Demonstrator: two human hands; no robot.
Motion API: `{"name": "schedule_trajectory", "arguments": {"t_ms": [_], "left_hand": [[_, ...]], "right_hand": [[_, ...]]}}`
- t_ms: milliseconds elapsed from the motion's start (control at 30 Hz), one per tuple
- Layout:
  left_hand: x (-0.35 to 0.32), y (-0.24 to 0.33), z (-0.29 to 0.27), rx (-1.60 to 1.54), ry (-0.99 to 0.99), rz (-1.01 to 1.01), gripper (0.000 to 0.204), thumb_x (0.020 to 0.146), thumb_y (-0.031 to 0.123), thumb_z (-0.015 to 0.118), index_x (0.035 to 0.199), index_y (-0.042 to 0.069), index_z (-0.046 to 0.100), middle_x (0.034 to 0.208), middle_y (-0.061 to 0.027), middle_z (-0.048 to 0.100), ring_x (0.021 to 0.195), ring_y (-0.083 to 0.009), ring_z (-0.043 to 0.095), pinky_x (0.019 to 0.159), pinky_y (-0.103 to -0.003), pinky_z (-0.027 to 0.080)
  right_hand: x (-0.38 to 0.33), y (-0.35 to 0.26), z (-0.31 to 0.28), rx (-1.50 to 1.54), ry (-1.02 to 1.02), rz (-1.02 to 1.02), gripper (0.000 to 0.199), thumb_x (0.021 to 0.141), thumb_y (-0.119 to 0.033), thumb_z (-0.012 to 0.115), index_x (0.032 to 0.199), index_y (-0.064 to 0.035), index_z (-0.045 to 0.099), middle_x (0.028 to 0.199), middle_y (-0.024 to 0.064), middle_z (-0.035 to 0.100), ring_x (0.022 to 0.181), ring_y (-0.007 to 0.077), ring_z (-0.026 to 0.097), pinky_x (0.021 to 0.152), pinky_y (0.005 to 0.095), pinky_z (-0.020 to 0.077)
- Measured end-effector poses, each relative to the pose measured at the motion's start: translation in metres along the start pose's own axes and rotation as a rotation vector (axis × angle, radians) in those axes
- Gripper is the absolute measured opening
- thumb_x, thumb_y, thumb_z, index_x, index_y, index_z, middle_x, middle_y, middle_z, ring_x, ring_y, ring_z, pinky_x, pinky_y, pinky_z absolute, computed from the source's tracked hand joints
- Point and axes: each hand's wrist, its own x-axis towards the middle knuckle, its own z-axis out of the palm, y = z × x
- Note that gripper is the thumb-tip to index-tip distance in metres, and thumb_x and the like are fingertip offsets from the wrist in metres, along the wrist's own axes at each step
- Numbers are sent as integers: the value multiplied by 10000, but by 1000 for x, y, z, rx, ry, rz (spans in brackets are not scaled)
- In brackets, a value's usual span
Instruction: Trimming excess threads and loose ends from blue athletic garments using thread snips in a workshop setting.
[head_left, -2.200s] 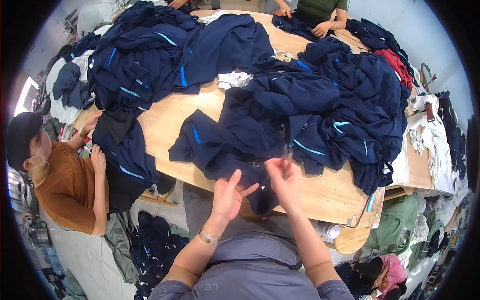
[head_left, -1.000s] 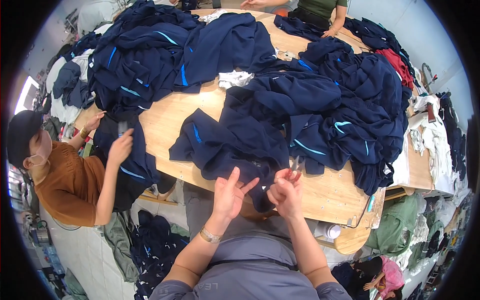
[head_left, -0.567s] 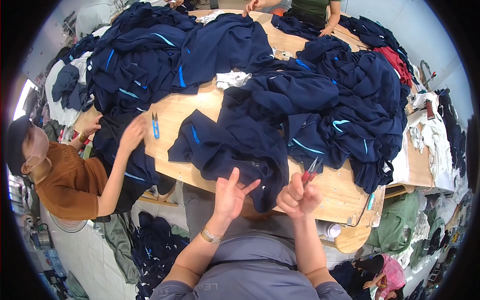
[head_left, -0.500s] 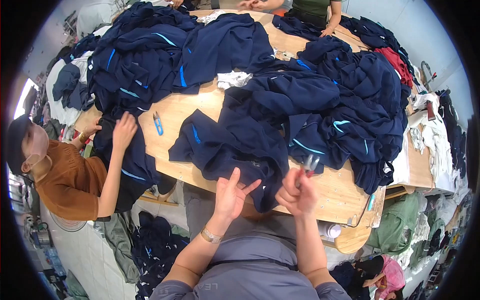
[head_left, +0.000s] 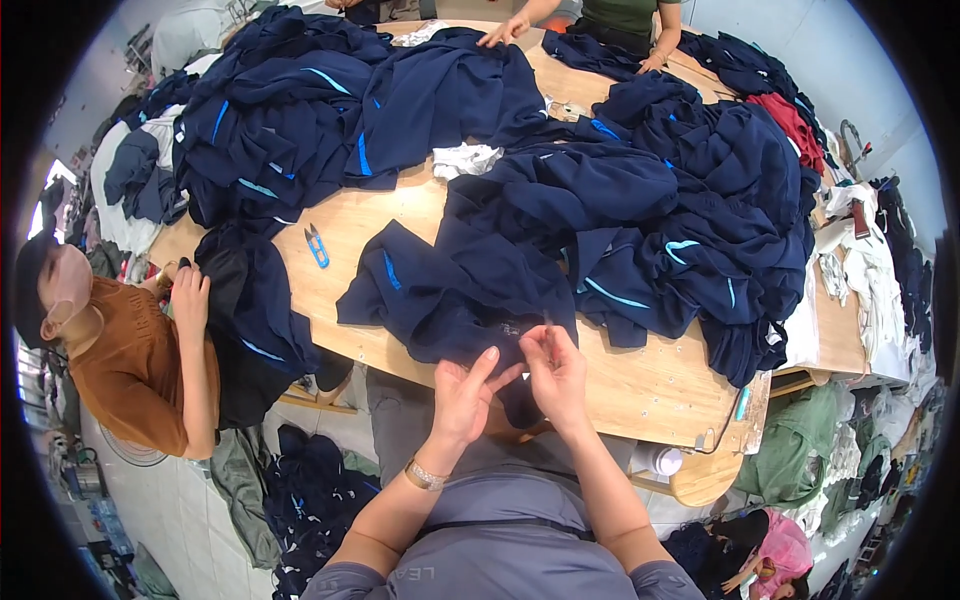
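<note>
My left hand (head_left: 465,398) is palm up at the table's front edge, thumb raised and fingers apart, reaching toward my right hand. Closed and curled, my right hand (head_left: 556,372) almost meets the left fingertips. The small metal-tipped thread snips it held a moment ago are hidden by its fingers now. Just beyond both hands lies a dark navy garment (head_left: 470,290) with a blue strip, its near part hanging over the edge. Whether the left fingers touch its cloth, I cannot tell.
Navy garments (head_left: 280,120) are heaped across the wooden table (head_left: 330,295). Blue-handled snips (head_left: 317,246) lie left of centre, near a white cloth (head_left: 467,160). A co-worker in brown (head_left: 140,360) handles dark cloth at left; another person's hand (head_left: 508,32) rests at the far side.
My right hand has moved left to my left hand, and its snips have gone from sight. The left co-worker's hand has drawn back left; the far person's hand has come down onto cloth.
</note>
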Motion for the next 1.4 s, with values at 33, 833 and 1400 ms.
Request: {"name": "schedule_trajectory", "arguments": {"t_ms": [33, 833, 1400], "left_hand": [[1, -1, -2, -2, 2, 1, 130, 890, 60, 500, 1013, 19, 514, 1008, -93, 588, 922, -177, 596, 830, -385, 520], [-1, -3, -9, 171, 4, -34, 160, 883, 81, 532, 1024, 6, 545, 954, -51, 599, 828, -118, 600, 697, -334, 570], [-6, 5, -46, -162, 116, -275, 66, 868, 125, 574, 876, 61, 590, 913, -43, 616, 788, -133, 593, 723, -326, 542]], "right_hand": [[-1, -5, -4, 221, -20, 172, 41, 854, -31, 569, 873, -5, 542, 684, -12, 538, 604, 35, 498, 533, 163, 384], [31, -12, -26, 916, -419, 859, 139, 913, -192, 507, 862, -64, 523, 517, -85, 277, 379, 22, 221, 342, 182, 188], [12, 14, -4, -119, -244, 115, 162, 917, -188, 478, 881, -30, 471, 640, 47, 483, 558, 166, 490, 534, 280, 408]]}}
